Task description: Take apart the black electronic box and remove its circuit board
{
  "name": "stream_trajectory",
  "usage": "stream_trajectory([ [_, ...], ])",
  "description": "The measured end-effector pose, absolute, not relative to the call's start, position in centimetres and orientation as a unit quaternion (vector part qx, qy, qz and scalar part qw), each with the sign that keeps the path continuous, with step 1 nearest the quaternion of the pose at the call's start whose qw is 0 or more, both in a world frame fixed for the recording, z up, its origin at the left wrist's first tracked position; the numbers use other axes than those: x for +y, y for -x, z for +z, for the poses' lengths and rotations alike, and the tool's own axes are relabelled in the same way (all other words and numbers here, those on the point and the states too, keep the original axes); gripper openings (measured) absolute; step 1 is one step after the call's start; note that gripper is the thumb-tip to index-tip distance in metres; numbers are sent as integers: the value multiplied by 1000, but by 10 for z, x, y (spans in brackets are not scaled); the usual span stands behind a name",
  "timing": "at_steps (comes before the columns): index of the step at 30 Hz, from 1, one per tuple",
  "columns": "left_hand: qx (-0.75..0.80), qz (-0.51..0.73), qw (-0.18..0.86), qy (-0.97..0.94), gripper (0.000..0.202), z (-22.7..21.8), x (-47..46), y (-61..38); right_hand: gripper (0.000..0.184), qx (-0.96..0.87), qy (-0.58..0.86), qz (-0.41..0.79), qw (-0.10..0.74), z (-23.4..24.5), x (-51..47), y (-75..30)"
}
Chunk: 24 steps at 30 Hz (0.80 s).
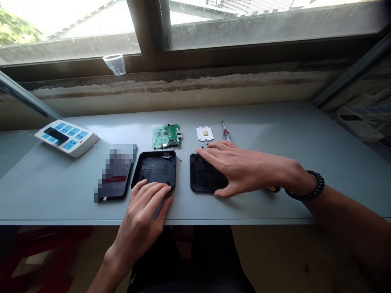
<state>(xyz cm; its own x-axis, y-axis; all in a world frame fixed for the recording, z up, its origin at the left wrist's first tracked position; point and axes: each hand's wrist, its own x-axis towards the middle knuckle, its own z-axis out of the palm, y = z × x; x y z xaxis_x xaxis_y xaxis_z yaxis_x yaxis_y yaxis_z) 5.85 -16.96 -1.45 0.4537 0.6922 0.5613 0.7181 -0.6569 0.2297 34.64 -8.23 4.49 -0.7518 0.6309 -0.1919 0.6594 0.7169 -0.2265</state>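
"Head view, and the pale desk (275,122) fills the middle! Biggest thing on it?"

"Power strip (71,139), far left, presumably kept out of the working space. Hands next, both low at the front: left hand (142,217), right hand (242,167)."

"And the phone (117,185)?"

"Just left of the open black case (157,167), screen up, probably so it can be read. That case sits hollow side up, left fingers bent over its near rim, perhaps to steady it. Is that grip clenched? Cannot tell."

"Over on the right?"

"Flat black shell (203,177), apart from the case! The right hand stretches across it, fingers at the far edge, thumb by the near one. Good span for keeping it square, but grip grasping or merely resting? Can't tell either."

"Smaller still!"

"Green circuit board (166,136), flat behind the case, clear of the hands, maybe for protection. White plate (199,134) to its right, gold square (205,133) upward. Screwdriver (226,134) just beyond the right hand, likely parked within reach. Tiniest: dark specks (202,147) near the plate, possibly screws, grouped so none stray."
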Motion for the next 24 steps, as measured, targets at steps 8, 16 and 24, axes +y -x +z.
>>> stream_trajectory([
  [8,-399,-338,-4,852,27,-15,-172,-59,74,922,-349,-155,62,46,-81,-348],
  [16,-401,-386,21,831,29,-5,-171,-60,88,912,-365,-188,8,53,-73,-357],
  [24,-389,-439,33,809,14,30,-136,-56,46,825,-491,-164,-227,57,-52,-364],
])
